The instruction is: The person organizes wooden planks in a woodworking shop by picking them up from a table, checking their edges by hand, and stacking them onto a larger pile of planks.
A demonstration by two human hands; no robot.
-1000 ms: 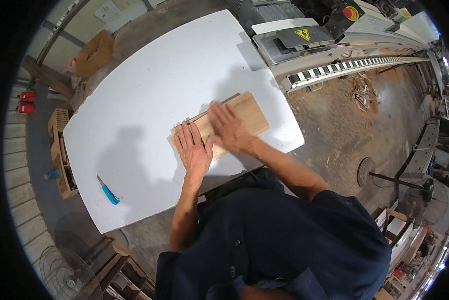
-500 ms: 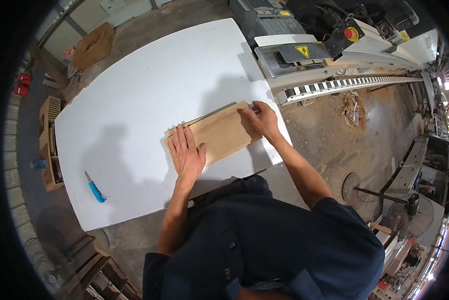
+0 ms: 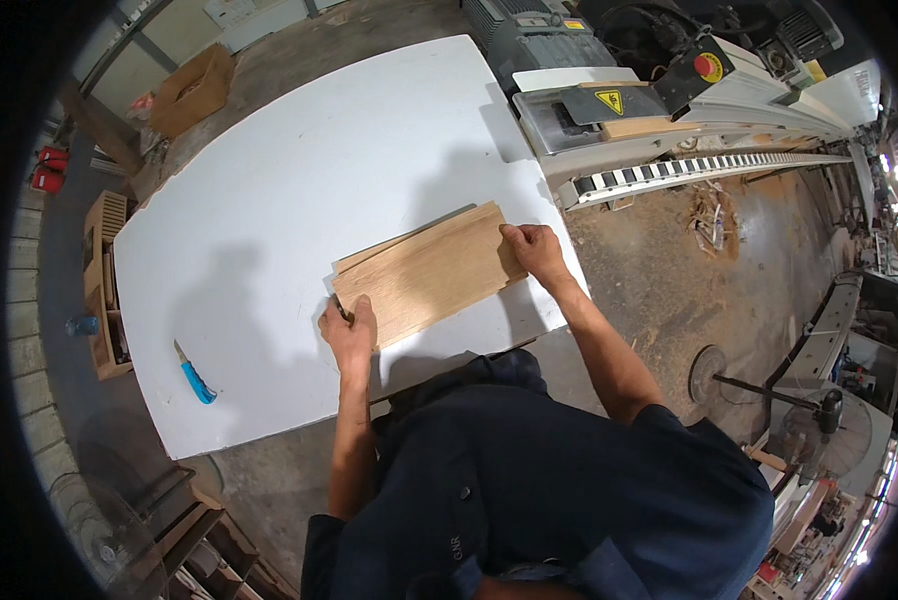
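Head view: left hand (image 3: pixel 350 338) grasps the near-left end of the boards (image 3: pixel 429 272), thumb on top, other fingers at the end edge, partly hidden. Right hand (image 3: pixel 541 258) grasps the right end, thumb on the top face, rest curled; can't tell how far under the fingers go. Boards: flat wood stack, slightly askew, lower piece peeking out along the far side, slanting up to the right. They're on the white table (image 3: pixel 279 150), near its front edge, right of middle. Knife (image 3: pixel 197 378), blue handle, lies on the table well left of the left hand, blade pointing away. Beyond table's right side: machine (image 3: pixel 611 104) with red button (image 3: pixel 708 67), roller track (image 3: pixel 689 174), wood scraps (image 3: pixel 709 222) on the floor. Far left: cardboard box (image 3: pixel 197 98), wooden crate (image 3: pixel 99 265). Lower right: fan (image 3: pixel 828 412).
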